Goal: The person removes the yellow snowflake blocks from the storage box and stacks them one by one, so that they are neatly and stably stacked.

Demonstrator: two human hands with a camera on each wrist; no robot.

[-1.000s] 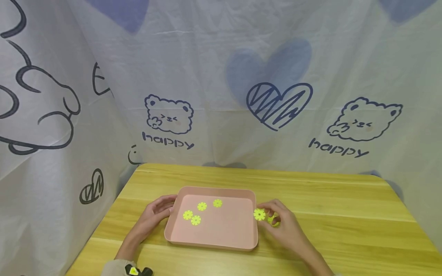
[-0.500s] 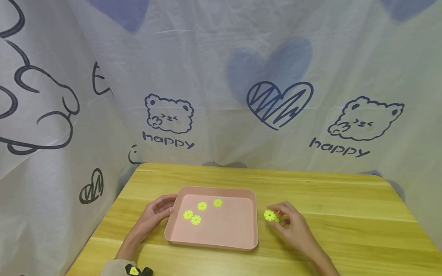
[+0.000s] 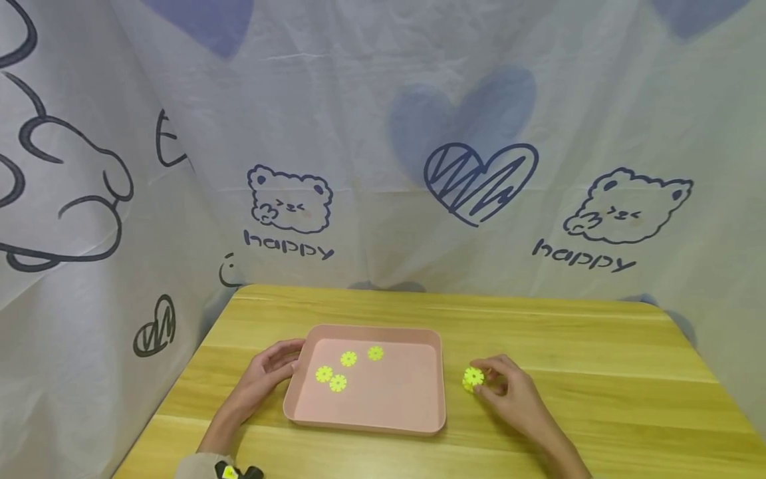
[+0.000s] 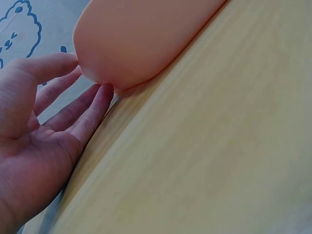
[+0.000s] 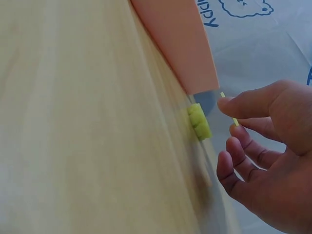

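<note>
Likely light and stiff, the lower-right yellow disc (image 3: pixel 471 374) suits the right hand (image 3: pixel 512 396) pinching its rim, the left hand (image 3: pixel 263 372) touching the tray (image 3: pixel 395 394) with relaxed fingers.

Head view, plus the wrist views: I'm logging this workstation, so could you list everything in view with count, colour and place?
Table: one, yellowish wood-grain, across the lower view.
Backdrop: sheet count unclear, whitish with bear, heart and "happy" prints, behind and left of the table.
Tray: one, pink, on the table.
Notched discs: four, yellow, inside the tray, mostly left.
Pinched disc: one, yellow, right of the tray.
Disc stack: one, yellow, on the table right of the tray; disc count unclear.
Wrist device: one, black and yellow, lower left.
Sleeve: one, beige, lower left.
Left hand: one, bare, touching the tray's left end.
Right hand: one, bare, pinching the disc.
</note>
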